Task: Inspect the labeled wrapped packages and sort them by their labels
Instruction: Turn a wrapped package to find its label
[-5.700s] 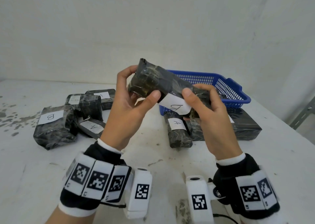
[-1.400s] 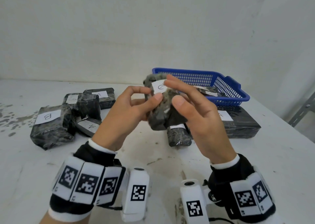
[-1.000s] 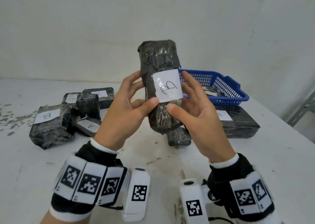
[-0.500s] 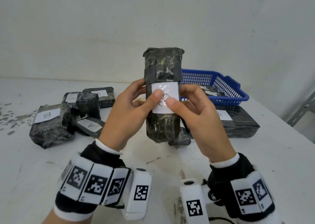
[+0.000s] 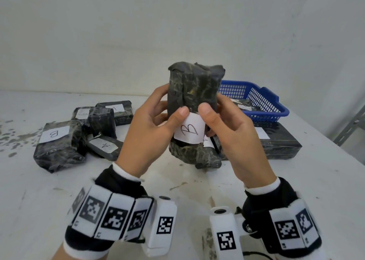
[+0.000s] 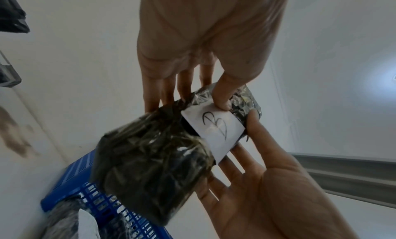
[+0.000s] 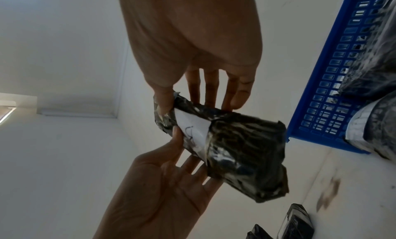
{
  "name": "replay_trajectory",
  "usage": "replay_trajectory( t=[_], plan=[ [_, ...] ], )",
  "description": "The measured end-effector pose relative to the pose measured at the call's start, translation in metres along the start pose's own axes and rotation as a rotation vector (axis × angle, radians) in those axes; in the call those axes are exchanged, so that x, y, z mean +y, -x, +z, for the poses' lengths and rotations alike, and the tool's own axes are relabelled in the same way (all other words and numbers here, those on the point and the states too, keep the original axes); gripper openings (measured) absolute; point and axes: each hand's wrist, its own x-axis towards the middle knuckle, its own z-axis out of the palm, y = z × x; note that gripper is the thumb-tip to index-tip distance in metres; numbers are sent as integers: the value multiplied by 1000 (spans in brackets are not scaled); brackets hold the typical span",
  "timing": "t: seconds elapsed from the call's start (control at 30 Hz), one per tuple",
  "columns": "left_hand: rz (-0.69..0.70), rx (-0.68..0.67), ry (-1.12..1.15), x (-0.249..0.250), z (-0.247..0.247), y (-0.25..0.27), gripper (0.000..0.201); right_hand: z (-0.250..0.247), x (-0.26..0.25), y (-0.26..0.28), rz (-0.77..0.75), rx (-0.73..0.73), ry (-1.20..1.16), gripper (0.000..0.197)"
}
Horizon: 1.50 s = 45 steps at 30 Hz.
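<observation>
I hold a black wrapped package (image 5: 194, 93) upright in both hands above the table. Its white label (image 5: 189, 131) faces me and reads B. My left hand (image 5: 146, 129) grips the package's left side and my right hand (image 5: 233, 133) its right side. Both thumbs press its front at the label's top edge, with the fingers behind. The left wrist view shows the same package (image 6: 154, 166) and its B label (image 6: 214, 129). In the right wrist view the package (image 7: 242, 151) is pinched the same way, its label (image 7: 193, 129) partly turned away.
Several wrapped packages lie at the left, one labelled B (image 5: 57, 143) and one labelled A (image 5: 103, 146). A blue basket (image 5: 262, 101) with a package inside stands at the back right. A long black package (image 5: 280, 145) lies in front of it. Another package lies under my hands.
The package was turned from lying across my hands to upright. In the last half second both thumbs slid up off the label, so the B now shows, and the package sank a little.
</observation>
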Motion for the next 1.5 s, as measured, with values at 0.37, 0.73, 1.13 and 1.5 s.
replay_trajectory(
  t=[0.37, 0.73, 1.13, 1.5],
  plan=[
    [97, -8, -72, -2, 1, -1, 39, 0, -1, 1, -36, 13, -69, 43],
    [111, -87, 110, 5, 1, 2, 35, 2, -5, 2, -21, -44, -177, 45],
    [104, -74, 48, 6, 7, 3, 25, 4, -2, 3, -9, -54, -160, 22],
    [-114, -14, -134, -11, -9, -8, 80, -12, -11, -4, -18, 160, -521, 35]
  ],
)
